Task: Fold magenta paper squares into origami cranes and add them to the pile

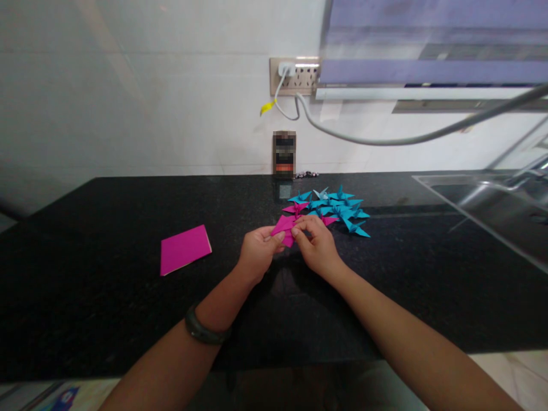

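Between my two hands is a piece of folded pink origami paper (pixel 284 228), held up over the black counter. My left hand (pixel 260 251) grips its left side, thumb on top and fingers underneath. On the right side, my right hand (pixel 317 242) pinches the paper between thumb and fingertips, hiding part of it. Just behind the hands lie several blue paper cranes (pixel 342 210) in a cluster. A pink paper crane (pixel 297 209) rests at the cluster's left, and more pink paper shows beside my right hand.
A stack of pink square paper (pixel 186 249) lies to the left on the black counter (pixel 128 319). Against the wall leans a phone (pixel 284 154) with a blurred screen. A metal sink (pixel 492 211) is at the right. A grey cable (pixel 363 141) hangs from the wall socket (pixel 294 76).
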`<state>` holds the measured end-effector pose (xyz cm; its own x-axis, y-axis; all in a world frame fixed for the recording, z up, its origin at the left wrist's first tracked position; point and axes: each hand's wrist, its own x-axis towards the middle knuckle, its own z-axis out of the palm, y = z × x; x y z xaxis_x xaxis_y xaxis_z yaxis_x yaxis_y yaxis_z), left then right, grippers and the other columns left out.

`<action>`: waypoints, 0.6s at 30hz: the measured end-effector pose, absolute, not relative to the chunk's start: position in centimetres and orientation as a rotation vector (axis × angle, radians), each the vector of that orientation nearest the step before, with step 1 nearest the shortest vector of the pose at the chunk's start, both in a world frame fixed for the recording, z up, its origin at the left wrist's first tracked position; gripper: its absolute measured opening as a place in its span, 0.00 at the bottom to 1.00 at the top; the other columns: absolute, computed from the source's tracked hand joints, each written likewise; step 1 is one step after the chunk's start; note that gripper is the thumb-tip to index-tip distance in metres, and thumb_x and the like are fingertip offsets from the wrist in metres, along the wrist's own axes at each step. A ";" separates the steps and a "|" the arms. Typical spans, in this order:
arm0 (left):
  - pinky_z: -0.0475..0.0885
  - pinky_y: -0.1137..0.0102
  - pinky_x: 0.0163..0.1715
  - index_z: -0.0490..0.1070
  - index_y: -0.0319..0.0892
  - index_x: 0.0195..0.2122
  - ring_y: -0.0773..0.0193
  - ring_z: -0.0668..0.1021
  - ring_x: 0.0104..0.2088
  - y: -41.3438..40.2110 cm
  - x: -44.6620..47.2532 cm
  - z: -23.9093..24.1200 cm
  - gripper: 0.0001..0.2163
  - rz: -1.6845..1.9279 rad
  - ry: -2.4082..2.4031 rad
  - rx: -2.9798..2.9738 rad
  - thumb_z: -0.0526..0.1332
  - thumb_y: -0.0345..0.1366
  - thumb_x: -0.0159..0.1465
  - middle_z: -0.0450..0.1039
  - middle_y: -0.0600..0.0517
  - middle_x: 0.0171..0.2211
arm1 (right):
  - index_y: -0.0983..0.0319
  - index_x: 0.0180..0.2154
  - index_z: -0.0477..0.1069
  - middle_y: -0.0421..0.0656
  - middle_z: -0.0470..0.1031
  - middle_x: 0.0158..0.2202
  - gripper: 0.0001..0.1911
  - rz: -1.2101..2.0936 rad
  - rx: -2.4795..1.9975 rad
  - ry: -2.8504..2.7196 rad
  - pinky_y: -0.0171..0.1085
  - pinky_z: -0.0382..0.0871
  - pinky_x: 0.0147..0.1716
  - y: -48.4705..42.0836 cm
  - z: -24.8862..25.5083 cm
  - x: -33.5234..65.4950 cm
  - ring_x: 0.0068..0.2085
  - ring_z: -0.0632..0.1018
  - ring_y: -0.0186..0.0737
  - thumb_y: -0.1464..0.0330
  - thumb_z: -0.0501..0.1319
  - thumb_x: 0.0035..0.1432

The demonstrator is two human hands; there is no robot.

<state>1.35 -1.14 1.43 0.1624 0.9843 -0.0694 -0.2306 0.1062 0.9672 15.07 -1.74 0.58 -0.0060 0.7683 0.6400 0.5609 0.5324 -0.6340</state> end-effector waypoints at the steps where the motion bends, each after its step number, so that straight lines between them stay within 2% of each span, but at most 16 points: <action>1: 0.70 0.76 0.25 0.75 0.36 0.31 0.70 0.75 0.23 -1.1 1.3 1.4 0.11 1.134 0.964 1.028 0.66 0.34 0.47 0.76 0.50 0.25 | 0.61 0.26 0.66 0.46 0.69 0.33 0.05 0.241 -1.137 -1.685 0.42 0.66 0.40 -1.7 0.6 15.1 0.39 0.71 0.41 0.72 0.55 0.54; 11: 0.69 0.77 0.23 0.74 0.35 0.31 0.72 0.73 0.20 -1.0 1.4 1.3 0.12 1.151 0.988 0.995 0.67 0.33 0.44 0.76 0.51 0.23 | 0.62 0.22 0.65 0.45 0.69 0.31 0.06 0.298 -1.152 -1.641 0.41 0.66 0.40 -1.5 0.5 15.1 0.38 0.71 0.40 0.72 0.57 0.50; 14: 0.69 0.76 0.23 0.74 0.35 0.31 0.71 0.74 0.20 -0.9 1.4 1.2 0.12 1.157 1.013 1.000 0.67 0.34 0.44 0.76 0.51 0.23 | 0.62 0.28 0.67 0.43 0.70 0.31 0.04 0.531 -1.193 -1.507 0.41 0.67 0.39 -1.3 0.3 15.0 0.36 0.72 0.39 0.69 0.61 0.47; 17: 0.69 0.76 0.24 0.75 0.35 0.31 0.70 0.74 0.22 -0.8 1.3 1.2 0.13 1.152 0.999 1.022 0.67 0.34 0.45 0.76 0.50 0.24 | 0.62 0.37 0.65 0.40 0.70 0.29 0.16 0.919 -1.210 -1.302 0.36 0.70 0.29 -1.4 0.4 14.8 0.28 0.71 0.33 0.66 0.63 0.44; 18: 0.69 0.76 0.24 0.75 0.35 0.32 0.70 0.74 0.22 -0.8 1.3 1.2 0.13 1.152 0.993 1.028 0.67 0.34 0.45 0.76 0.50 0.24 | 0.62 0.36 0.65 0.39 0.69 0.27 0.15 1.055 -1.215 -1.264 0.34 0.70 0.25 -1.5 0.6 14.7 0.26 0.71 0.32 0.65 0.62 0.45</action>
<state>1.34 -0.81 1.20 0.1338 0.9879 -0.0789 -0.2236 0.1077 0.9687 14.65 -1.48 0.59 0.0560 0.9931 0.1029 0.0762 0.0985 -0.9922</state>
